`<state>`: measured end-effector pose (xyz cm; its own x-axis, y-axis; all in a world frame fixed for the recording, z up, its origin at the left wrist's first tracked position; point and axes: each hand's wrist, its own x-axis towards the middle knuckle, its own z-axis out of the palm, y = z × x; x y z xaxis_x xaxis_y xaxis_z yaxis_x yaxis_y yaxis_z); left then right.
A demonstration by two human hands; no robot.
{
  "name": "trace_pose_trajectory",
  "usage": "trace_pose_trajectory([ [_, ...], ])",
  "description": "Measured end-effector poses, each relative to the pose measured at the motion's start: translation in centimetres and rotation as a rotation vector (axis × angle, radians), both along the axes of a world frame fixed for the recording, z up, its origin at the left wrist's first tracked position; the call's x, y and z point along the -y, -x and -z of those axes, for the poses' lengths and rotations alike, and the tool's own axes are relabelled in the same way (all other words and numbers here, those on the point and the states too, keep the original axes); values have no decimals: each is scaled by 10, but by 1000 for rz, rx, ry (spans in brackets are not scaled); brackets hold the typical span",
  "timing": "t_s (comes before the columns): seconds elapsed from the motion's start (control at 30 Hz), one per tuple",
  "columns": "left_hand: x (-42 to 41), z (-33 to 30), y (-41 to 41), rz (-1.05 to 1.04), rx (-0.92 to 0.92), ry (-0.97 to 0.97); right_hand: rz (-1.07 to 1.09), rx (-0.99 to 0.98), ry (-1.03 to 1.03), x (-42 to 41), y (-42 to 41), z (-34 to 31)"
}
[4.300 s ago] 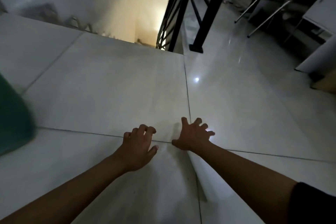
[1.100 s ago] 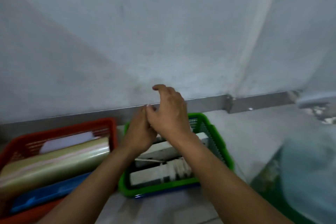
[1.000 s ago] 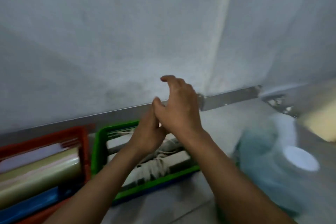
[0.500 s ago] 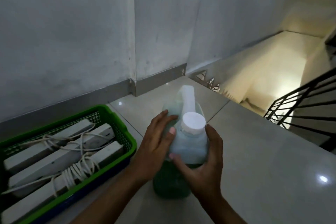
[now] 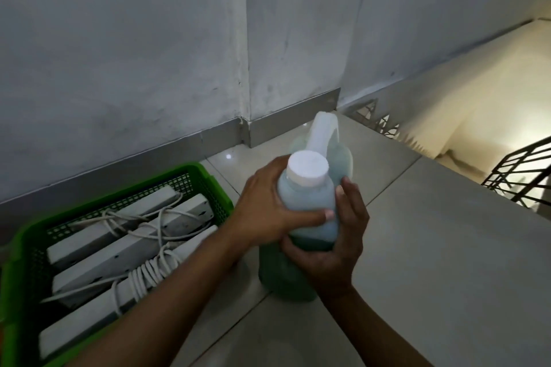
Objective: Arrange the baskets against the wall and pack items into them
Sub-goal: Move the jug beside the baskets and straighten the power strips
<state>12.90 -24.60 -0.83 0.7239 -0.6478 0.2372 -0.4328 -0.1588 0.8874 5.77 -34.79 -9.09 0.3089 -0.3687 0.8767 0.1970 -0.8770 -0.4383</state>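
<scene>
A translucent plastic jug [image 5: 310,205] with green liquid, a white cap and a white handle stands on the floor tiles. My left hand [image 5: 268,217] wraps its upper left side, thumb across the front. My right hand [image 5: 334,253] cups it from the right and below. A green basket [image 5: 214,185] sits to the left against the wall, holding three white power strips [image 5: 125,250] with tangled cords.
The grey wall and its skirting [image 5: 286,116] run behind, with a corner just beyond the basket. A stairwell drops off at the right past a black railing [image 5: 518,176]. Pale floor tiles [image 5: 432,262] spread to the right of the jug.
The view swung right from the red and green baskets to the jug. Both hands came off the green basket and closed around the jug, which now sits a little higher in view.
</scene>
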Motion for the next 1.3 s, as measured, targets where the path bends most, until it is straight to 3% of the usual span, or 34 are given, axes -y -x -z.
trace_pose_trajectory([
  [0.3, 17, -22, -107, 43, 57, -173, 22, -61, -58, 13, -102, -2],
  [0.4, 16, -20, -145, -54, 76, -223, 30, -82, -70, 10, -142, -5],
  [0.53, 10, -9, -175, -300, 84, -16, 38, -63, -71, -2, -195, -7],
  [0.7, 16, -6, -205, -297, 76, 18, 2, -59, -114, -2, -224, 2],
  [0.83, 13, -3, -221, -240, 48, -2, -228, 110, -392, 17, -217, -7],
  [0.9, 11, -3, -221, -195, 51, -19, -207, 114, -442, 43, -221, -32],
  [0.97, 11, -5, -219, -185, 43, -31, -139, -130, -196, 72, -235, -70],
  [1.07, 10, -11, -221, -159, -12, -67, -238, -668, 272, 102, -265, -121],
  [1.1, 10, -13, -219, -154, -36, -81, -246, -765, 392, 105, -274, -132],
  [1.17, 16, -6, -208, -235, -49, -69, -242, -874, 573, 103, -288, -145],
  [1.3, 39, 12, -163, -653, 74, -22, -194, -964, 629, 92, -297, -150],
])
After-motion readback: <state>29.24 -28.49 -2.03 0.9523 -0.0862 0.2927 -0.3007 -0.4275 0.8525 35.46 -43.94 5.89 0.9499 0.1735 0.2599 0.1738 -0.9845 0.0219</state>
